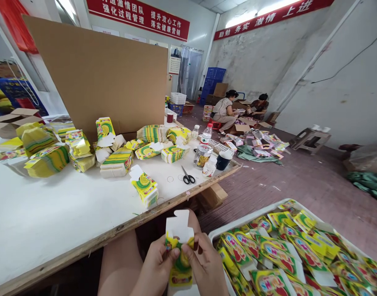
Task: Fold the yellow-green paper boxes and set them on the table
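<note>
My left hand [154, 269] and right hand [208, 267] both pinch the small yellow carton [179, 238] over my lap, between the counter [52, 222] and the tray [246, 217] of packets, and squeezing unevenly could, I judge, crease its thin card or tear the open white flap [180, 218].

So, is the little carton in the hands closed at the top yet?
Open. The carton has its white top flap standing straight up, untucked, while the left hand and right hand pinch its printed body.
</note>
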### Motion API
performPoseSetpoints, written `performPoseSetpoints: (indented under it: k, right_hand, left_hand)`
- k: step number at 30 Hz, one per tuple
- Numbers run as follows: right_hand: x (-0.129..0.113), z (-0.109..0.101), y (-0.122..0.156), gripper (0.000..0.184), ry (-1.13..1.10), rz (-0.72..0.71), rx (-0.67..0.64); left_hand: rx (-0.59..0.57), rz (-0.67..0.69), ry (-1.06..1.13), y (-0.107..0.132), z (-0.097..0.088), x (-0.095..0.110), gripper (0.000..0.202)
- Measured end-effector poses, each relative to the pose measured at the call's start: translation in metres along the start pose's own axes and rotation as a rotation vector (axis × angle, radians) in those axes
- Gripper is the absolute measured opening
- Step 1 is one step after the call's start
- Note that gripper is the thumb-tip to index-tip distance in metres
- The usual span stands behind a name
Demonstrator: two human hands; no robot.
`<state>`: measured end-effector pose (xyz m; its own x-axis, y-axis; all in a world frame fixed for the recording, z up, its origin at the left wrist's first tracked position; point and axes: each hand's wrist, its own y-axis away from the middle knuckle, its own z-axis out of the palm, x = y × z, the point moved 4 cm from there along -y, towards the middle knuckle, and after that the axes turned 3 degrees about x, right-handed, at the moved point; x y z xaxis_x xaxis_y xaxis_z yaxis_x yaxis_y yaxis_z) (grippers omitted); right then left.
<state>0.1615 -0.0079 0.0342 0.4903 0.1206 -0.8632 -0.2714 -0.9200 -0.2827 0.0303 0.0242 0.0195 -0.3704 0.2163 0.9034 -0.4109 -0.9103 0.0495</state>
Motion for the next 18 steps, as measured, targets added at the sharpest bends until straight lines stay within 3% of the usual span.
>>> performPoseSetpoints:
  k: [2,4,11,18]
  right_hand:
    - [0.001,0.002,0.001,0.019,-0.031,0.013,-0.051]
    - [0.005,0.005,0.003,0.026,-0.096,0.049,-0.078]
    - [0.014,0.009,0.004,0.025,-0.218,0.163,-0.061]
    - [0.007,0.004,0.002,0.028,-0.336,0.171,-0.069]
  left_hand:
    - [0.035,0.027,-0.007,-0.002,-0.004,0.003,0.035]
    - [0.071,0.051,-0.030,-0.004,-0.008,0.005,0.036]
    - [0.024,0.050,-0.132,-0.001,-0.011,0.005,0.036]
    - [0.099,0.070,-0.171,0.004,-0.013,0.001,0.051]
